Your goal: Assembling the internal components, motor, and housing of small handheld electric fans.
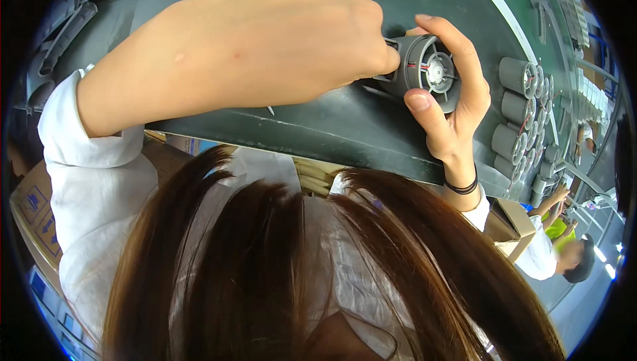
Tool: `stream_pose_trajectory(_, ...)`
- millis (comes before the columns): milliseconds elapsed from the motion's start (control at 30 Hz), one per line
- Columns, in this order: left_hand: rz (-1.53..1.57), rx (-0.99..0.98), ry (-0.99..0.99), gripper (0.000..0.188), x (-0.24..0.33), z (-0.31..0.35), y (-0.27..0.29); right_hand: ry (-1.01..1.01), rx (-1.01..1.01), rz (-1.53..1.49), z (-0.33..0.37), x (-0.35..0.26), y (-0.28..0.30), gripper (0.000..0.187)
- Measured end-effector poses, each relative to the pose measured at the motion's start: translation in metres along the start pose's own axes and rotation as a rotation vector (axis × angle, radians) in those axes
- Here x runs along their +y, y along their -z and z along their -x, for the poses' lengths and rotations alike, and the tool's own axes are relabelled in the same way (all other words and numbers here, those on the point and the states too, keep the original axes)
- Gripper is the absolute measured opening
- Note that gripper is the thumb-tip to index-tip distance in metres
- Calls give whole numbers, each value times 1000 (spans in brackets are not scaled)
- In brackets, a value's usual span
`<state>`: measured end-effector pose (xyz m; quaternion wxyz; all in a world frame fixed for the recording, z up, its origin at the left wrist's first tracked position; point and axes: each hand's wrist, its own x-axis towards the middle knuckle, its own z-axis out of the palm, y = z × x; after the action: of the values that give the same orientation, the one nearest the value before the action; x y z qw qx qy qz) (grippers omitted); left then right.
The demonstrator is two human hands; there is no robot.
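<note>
A grey cylindrical fan housing (406, 75) is held over the dark green bench, its round end turned right. Spokes, a pale hub and red wire show inside that end. My right hand (464, 89) grips it from the right, thumb on the near rim and forefinger curled over the far rim. Across from the left reaches my left hand (298, 36), closed, its knuckles against the housing's left end. The back of this hand hides its fingers and whatever they hold. Below it a small pointed grey tip (271, 111) pokes out; I cannot tell what it belongs to.
Several similar grey housings (516, 107) stand grouped on the bench at right. Curved grey shell parts (66, 36) lie at far left. The bench's near edge (312, 148) runs below my hands. Cardboard boxes (509, 223) sit beneath. Another person (541, 258) works at lower right.
</note>
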<state>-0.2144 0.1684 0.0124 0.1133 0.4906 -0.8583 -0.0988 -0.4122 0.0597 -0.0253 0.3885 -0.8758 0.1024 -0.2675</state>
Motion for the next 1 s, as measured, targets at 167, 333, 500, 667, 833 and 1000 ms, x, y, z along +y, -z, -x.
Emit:
stream_pose_trajectory(167,-94,64,67,17,5,0,-8,-8,15,-12,3,1,-1,57)
stream_pose_trajectory(333,-78,51,50,17,2,-1,-9,-35,9,-9,2,1,-1,58)
stream_pose_trajectory(500,-46,147,81,17,4,0,-17,53,34,44,1,5,-1,62)
stream_pose_trajectory(667,51,220,106,14,3,2,-33,50,49,58,2,5,-4,64)
stream_pose_trajectory(833,179,208,62,12,-2,1,-38,8,8,145,3,3,-4,71)
stream_pose_trajectory(1000,434,243,28,11,-10,1,-41,60,91,124,4,4,-8,57)
